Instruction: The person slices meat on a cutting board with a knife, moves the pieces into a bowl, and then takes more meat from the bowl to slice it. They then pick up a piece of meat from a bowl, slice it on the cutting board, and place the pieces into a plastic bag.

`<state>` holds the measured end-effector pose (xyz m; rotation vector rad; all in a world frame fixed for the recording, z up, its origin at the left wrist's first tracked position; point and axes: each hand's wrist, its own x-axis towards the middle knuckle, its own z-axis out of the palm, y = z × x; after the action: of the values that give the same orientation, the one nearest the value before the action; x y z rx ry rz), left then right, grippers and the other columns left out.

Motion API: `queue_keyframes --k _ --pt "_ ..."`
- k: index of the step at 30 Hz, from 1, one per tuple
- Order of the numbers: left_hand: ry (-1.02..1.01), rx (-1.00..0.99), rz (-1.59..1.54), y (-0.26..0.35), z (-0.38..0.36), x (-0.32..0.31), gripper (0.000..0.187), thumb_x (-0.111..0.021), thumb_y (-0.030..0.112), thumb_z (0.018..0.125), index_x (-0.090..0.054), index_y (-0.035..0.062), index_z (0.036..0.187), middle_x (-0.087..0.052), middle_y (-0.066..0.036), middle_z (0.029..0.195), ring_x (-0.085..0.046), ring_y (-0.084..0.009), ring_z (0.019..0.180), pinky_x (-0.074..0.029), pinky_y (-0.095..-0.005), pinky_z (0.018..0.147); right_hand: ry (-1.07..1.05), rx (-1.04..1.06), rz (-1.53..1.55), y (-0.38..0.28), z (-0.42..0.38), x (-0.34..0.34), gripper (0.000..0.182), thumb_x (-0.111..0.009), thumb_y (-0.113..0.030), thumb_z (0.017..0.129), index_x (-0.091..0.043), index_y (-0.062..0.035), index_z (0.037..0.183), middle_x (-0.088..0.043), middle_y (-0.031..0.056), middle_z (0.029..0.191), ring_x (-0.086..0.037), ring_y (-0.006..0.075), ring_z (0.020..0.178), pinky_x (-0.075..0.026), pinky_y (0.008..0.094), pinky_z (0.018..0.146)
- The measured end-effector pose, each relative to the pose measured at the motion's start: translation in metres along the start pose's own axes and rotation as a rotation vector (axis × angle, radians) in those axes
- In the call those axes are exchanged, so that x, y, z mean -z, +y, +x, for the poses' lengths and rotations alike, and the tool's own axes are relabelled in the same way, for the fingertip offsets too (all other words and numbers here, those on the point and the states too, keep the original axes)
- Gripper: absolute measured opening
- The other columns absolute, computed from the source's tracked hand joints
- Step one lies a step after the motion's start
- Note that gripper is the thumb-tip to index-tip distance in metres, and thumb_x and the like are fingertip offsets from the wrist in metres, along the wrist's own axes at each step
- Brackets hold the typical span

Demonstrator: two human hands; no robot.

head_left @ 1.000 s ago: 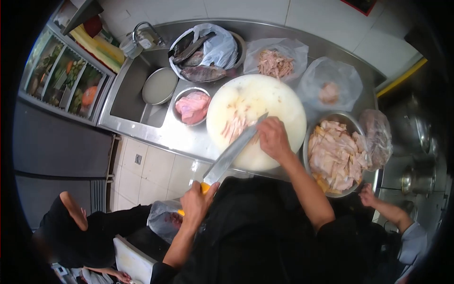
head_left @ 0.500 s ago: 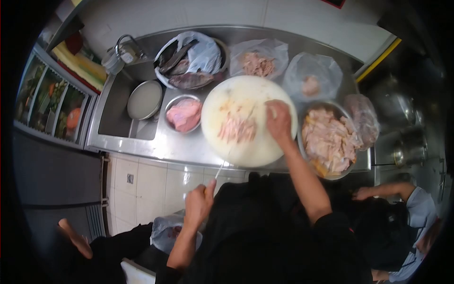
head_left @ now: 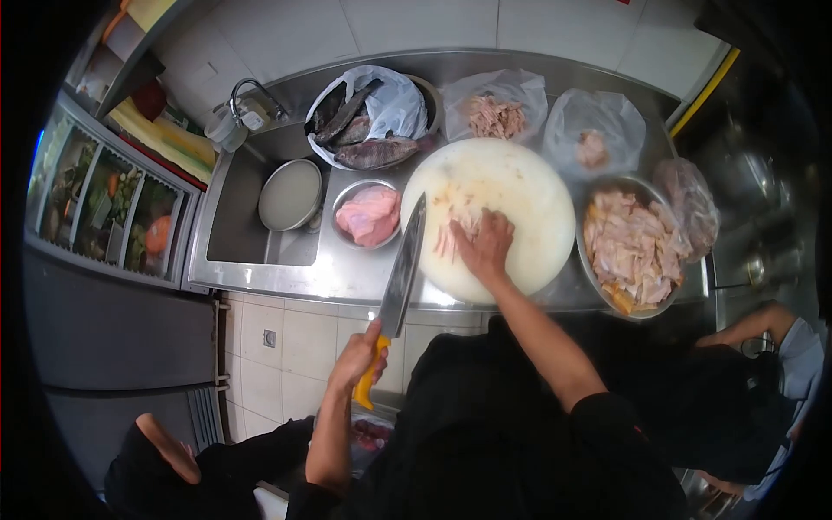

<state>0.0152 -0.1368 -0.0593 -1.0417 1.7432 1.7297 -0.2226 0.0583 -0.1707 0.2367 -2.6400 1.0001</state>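
My left hand [head_left: 355,360] is closed round the yellow handle of a large knife [head_left: 403,273], its broad blade pointing up along the left edge of a round white cutting board [head_left: 529,191]. On the board, my right hand [head_left: 487,243] is over a small pile of pale pink meat strips [head_left: 446,241], with strips between its thumb and fingers; its palm hides part of the pile. Left of the board stands a metal bowl with a pink piece of meat [head_left: 368,215]. To its right is a bowl of sliced pale meat [head_left: 633,247].
A basin of dark fish [head_left: 377,154], a bag of cut strips [head_left: 496,117] and another bag with meat [head_left: 593,147] stand behind. The sink [head_left: 230,225] holds a round pot [head_left: 290,195]. A wrapped bag [head_left: 689,208] lies at right. Other people's arms show at both lower sides.
The knife has swung out to the board's left edge, its blade now broadside. My right hand has moved left from the bare board onto the meat strips. The view has shifted slightly.
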Motion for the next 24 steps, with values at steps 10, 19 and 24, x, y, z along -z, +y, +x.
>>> queue_keyframes --k 10,19,24 --pt "-0.152 0.015 0.079 0.014 0.012 -0.039 0.069 -0.042 0.066 0.104 -0.050 0.0057 0.070 -0.045 -0.002 0.049 -0.042 -0.0137 0.036 -0.037 -0.0283 0.036 0.087 0.015 0.053 -0.019 -0.003 -0.016 0.074 -0.083 -0.038 0.077 -0.055 0.0005 0.133 -0.051 0.0255 0.127 -0.043 0.0438 0.120 -0.035 0.0564 0.106" --pt "-0.212 0.045 0.048 0.031 0.013 -0.061 0.067 -0.045 0.063 0.104 -0.051 0.0051 0.071 -0.044 -0.002 0.049 -0.041 -0.0128 0.035 -0.036 -0.0277 0.035 0.200 -0.052 0.250 -0.012 0.003 -0.010 0.051 -0.073 -0.011 0.085 -0.057 -0.0039 0.133 -0.054 0.0219 0.126 -0.047 0.0427 0.117 -0.038 0.0536 0.103" --pt "-0.214 0.067 0.027 0.060 0.021 -0.074 0.067 -0.046 0.064 0.103 -0.051 0.0049 0.072 -0.044 -0.002 0.050 -0.041 -0.0127 0.035 -0.036 -0.0271 0.035 0.219 -0.038 0.275 -0.002 0.033 -0.005 0.051 -0.074 -0.010 0.083 -0.059 -0.0029 0.132 -0.053 0.0207 0.124 -0.047 0.0410 0.115 -0.039 0.0526 0.101"
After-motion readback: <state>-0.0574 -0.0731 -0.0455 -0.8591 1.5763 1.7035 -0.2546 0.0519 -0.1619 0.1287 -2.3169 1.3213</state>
